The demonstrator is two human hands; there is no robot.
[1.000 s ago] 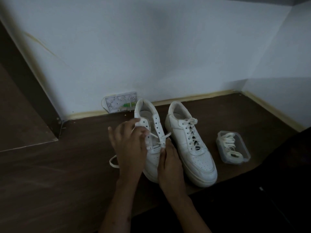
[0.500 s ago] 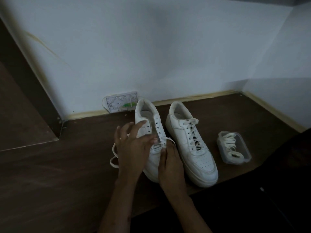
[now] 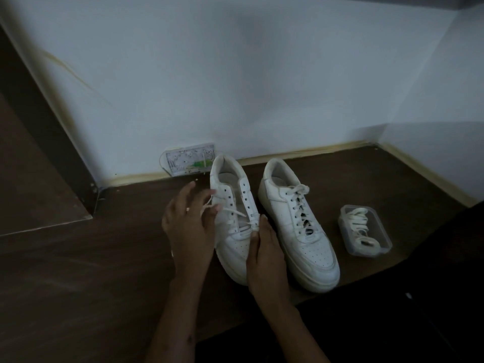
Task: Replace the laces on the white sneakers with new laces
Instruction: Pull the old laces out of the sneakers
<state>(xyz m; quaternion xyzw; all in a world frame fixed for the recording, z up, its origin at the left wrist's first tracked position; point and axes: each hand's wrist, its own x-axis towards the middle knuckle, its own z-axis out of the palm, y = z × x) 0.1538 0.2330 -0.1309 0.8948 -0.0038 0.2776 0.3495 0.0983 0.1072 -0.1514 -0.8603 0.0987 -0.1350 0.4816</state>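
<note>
Since the earlier frame, the left hand (image 3: 189, 226) has drawn the old lace (image 3: 209, 204) farther out, pinching it beside the left sneaker (image 3: 235, 221). The right hand (image 3: 264, 247) holds that sneaker's vamp, fingers curled; the laced right sneaker (image 3: 298, 226) stands just right, the box of new laces (image 3: 364, 230) beyond.

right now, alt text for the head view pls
Two hands unlace the left sneaker on a dark wooden floor: the left hand pulls the lace, the right hand steadies the shoe. The right sneaker stays laced beside a clear box of laces.

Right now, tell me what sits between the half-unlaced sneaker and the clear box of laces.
In the head view, the other sneaker, fully laced, stands between the half-unlaced sneaker and the clear box.
</note>
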